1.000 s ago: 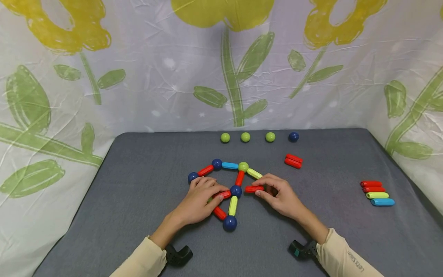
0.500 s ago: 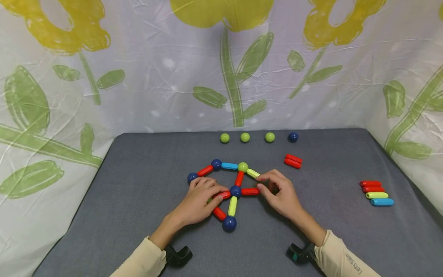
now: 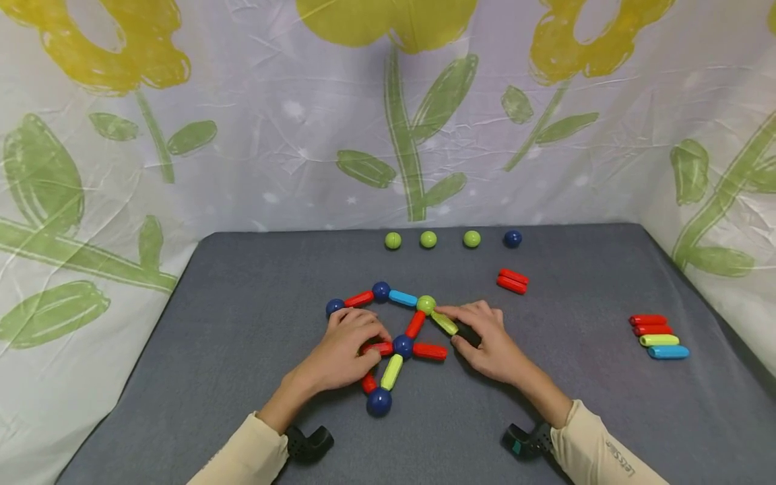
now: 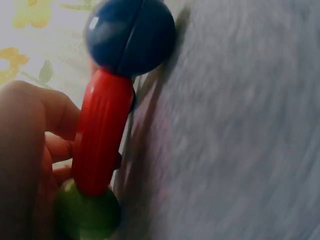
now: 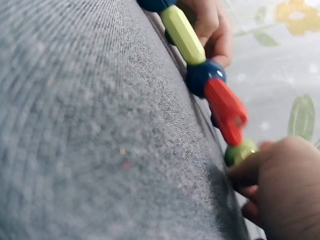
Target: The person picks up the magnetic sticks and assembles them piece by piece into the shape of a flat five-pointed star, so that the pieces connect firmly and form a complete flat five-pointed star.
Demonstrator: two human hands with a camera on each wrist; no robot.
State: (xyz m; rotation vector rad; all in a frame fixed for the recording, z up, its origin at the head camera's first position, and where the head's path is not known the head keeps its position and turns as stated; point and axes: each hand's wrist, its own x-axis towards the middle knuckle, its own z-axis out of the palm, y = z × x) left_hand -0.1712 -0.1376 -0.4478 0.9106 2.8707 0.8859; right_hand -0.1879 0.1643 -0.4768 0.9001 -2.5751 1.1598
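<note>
A flat frame of magnetic building rods and balls lies mid-table. My left hand [image 3: 341, 351] grips its left side, with a red magnetic rod [image 3: 380, 349] between thumb and forefinger. In the left wrist view another red rod [image 4: 102, 132] joins a blue ball [image 4: 132, 35] to a green ball [image 4: 89, 212], which that hand hides from the head view. My right hand [image 3: 494, 347] pinches a yellow-green magnetic rod [image 3: 444, 322] attached to the upper green ball [image 3: 426, 305]. From the central blue ball [image 3: 403, 346], a red rod [image 3: 430, 351] sticks out rightward, its far end free.
Along the back edge stand several loose balls, green [image 3: 428, 239] and blue [image 3: 512, 238]. Two red rods [image 3: 512, 281] lie behind my right hand. Farther right is a row of rods, including a blue one [image 3: 669, 352]. A flower-printed cloth [image 3: 273, 135] surrounds the grey table [image 3: 242, 283].
The red rod my right hand held joined the central blue ball and was let go. That hand shifted to the yellow-green rod. The frame's lower part swung left, and its green ball moved slightly nearer.
</note>
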